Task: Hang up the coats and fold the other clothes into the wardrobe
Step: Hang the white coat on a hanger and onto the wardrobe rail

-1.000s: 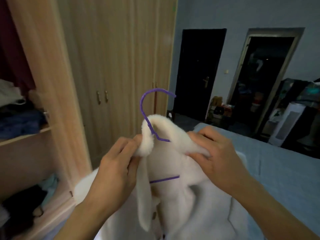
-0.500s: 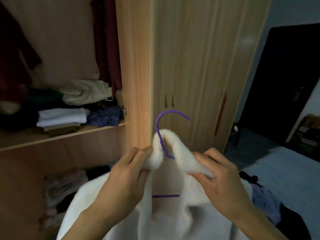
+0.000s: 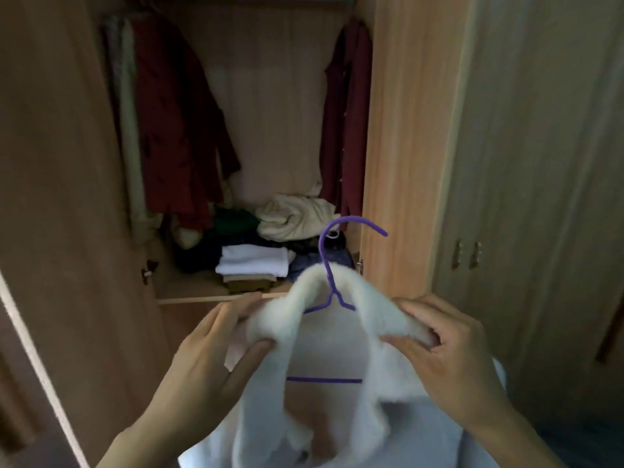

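White fluffy coat (image 3: 337, 400) on a purple hanger (image 3: 329, 265), held up near, in front of the open wardrobe (image 3: 391, 146). Far left inside: dark red coat (image 3: 175, 130) hanging, pale garment (image 3: 126, 130) just beside it on its left. Near left: left hand (image 3: 209, 359) pinching the coat's left collar, fingers (image 3: 250, 352) curled under the fleece, thumb on top. Centre, far: shelf (image 3: 209, 295) carrying folded white clothes (image 3: 253, 261), a cream bundle (image 3: 293, 217) behind them, dark clothes around. Hanger hook rising above the collar, open end pointing right; crossbar visible lower, between the lapels. Right of centre, far: second dark red garment (image 3: 344, 130) hanging against the wardrobe's side panel. Near right: right hand (image 3: 449, 352) gripping the right collar, fingers curled round the fleece. Far right: closed wardrobe doors (image 3: 540, 163) with two small handles (image 3: 467, 255).
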Tool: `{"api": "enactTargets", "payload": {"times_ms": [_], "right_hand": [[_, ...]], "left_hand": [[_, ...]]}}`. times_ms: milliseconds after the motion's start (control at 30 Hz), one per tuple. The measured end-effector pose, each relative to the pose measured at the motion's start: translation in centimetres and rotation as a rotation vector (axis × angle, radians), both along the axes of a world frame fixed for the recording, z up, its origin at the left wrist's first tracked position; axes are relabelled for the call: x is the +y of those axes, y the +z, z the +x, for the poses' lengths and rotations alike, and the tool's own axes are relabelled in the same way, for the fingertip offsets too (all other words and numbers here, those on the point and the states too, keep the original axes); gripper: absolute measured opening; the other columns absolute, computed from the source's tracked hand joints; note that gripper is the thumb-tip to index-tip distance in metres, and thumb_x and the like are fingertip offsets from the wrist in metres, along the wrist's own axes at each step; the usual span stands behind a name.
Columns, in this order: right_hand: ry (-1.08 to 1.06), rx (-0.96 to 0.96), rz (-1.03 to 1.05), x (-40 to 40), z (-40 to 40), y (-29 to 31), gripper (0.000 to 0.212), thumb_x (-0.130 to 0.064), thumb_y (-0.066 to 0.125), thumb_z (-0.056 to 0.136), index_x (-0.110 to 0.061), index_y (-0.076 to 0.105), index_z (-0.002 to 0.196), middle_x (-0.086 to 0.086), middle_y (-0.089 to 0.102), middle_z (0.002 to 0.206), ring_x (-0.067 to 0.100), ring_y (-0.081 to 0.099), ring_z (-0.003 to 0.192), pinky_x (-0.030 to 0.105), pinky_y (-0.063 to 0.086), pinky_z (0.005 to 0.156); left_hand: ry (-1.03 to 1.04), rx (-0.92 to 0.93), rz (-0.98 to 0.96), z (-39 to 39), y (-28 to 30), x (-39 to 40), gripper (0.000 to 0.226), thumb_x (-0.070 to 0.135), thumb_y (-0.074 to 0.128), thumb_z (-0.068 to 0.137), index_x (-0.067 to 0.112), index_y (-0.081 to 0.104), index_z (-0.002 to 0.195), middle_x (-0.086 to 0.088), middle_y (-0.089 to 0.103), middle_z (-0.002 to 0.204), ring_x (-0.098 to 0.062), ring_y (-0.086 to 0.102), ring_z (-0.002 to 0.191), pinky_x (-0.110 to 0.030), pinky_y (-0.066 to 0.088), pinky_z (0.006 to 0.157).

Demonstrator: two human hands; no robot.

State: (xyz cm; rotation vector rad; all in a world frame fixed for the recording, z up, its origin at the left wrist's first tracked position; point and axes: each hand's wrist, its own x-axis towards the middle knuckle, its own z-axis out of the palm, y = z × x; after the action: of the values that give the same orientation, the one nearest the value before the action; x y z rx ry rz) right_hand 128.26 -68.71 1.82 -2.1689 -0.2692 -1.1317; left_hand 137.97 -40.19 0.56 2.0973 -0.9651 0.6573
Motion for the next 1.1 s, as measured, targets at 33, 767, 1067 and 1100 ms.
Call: {"api": "enactTargets", "payload": {"times_ms": [33,767,1067,1100], "right_hand": [[0.006,0.001,0.004,0.3,1.4,0.0,0.035,-0.023,0.082,0.070,-0.030,0.070,0.102,-0.019,0.065,0.092,0.000,0.063,0.086,0.009,0.043,0.075],[-0.048,-0.064,-0.082,8.1,28.6,5.9,0.042,-0.026,0.084,0.072,-0.012,0.072,0.109,-0.009,0.067,0.097,0.007,0.063,0.089,0.010,0.044,0.076],[0.073,-0.173,-0.043,3.8,39.4,6.6,0.042,-0.019,0.083,0.076,-0.020,0.064,0.113,-0.013,0.064,0.104,0.002,0.060,0.097,0.009,0.045,0.082],[0.082,-0.184,-0.049,2.9,40.8,6.8,0.041,-0.017,0.083,0.076,-0.020,0.063,0.112,-0.012,0.063,0.103,0.003,0.060,0.097,0.010,0.044,0.082]], "left_hand": [[0.010,0.000,-0.015,0.9,0.0,0.8,0.045,0.051,0.059,0.090,0.041,0.047,0.132,0.023,0.055,0.131,0.000,0.056,0.119,-0.018,0.045,0.090],[0.163,-0.275,-0.048,25.7,5.9,8.7,0.032,0.032,0.050,0.091,0.027,0.049,0.123,0.018,0.047,0.106,-0.008,0.049,0.091,-0.013,0.034,0.078],[0.293,-0.302,-0.039,33.8,7.3,3.7,0.036,0.023,0.058,0.089,0.027,0.047,0.122,0.013,0.049,0.107,-0.011,0.050,0.090,-0.023,0.036,0.074],[0.315,-0.318,-0.037,34.7,7.7,2.7,0.035,0.022,0.058,0.088,0.026,0.048,0.122,0.011,0.050,0.107,-0.012,0.051,0.089,-0.024,0.038,0.073]]}}
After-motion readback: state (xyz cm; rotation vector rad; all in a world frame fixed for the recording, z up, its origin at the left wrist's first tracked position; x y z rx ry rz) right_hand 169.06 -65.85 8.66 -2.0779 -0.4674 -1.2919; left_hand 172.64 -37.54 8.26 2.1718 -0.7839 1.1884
